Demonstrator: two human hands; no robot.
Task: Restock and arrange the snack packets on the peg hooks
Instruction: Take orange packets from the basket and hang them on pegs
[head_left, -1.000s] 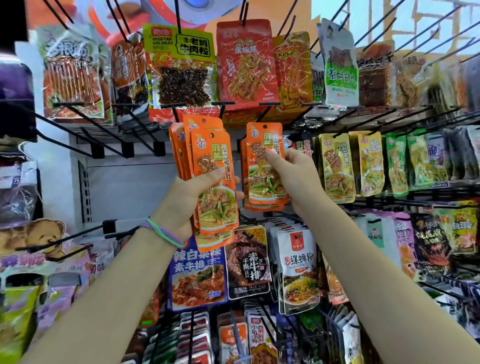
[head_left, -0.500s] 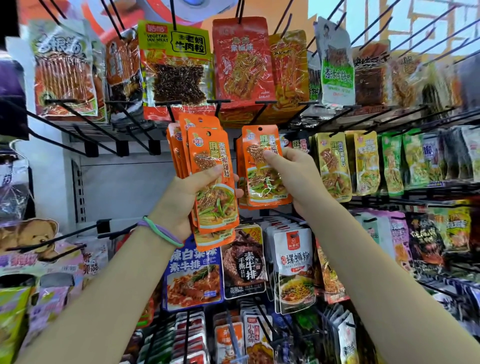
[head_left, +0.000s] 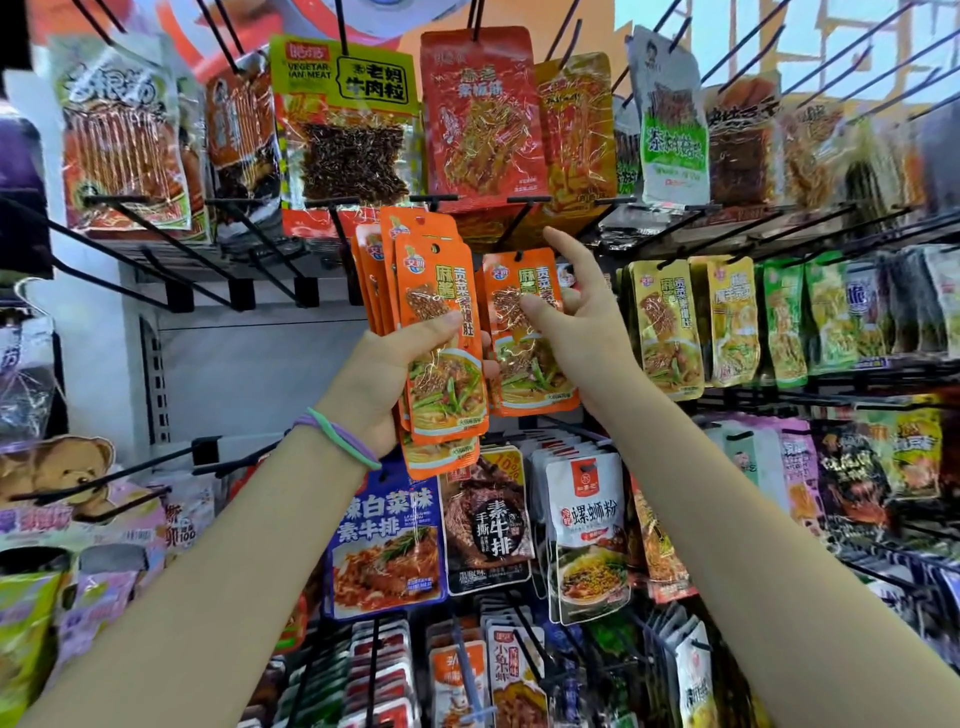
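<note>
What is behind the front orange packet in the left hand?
More orange packets of the same kind, fanned behind the front orange packet the left hand grips. Their count is hidden.

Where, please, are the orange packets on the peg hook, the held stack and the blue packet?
orange packets on the peg hook (head_left: 530, 364), head view, front packet's lower half.
held stack (head_left: 447, 395), head view, front packet's picture.
blue packet (head_left: 387, 551), head view, front face.
</note>
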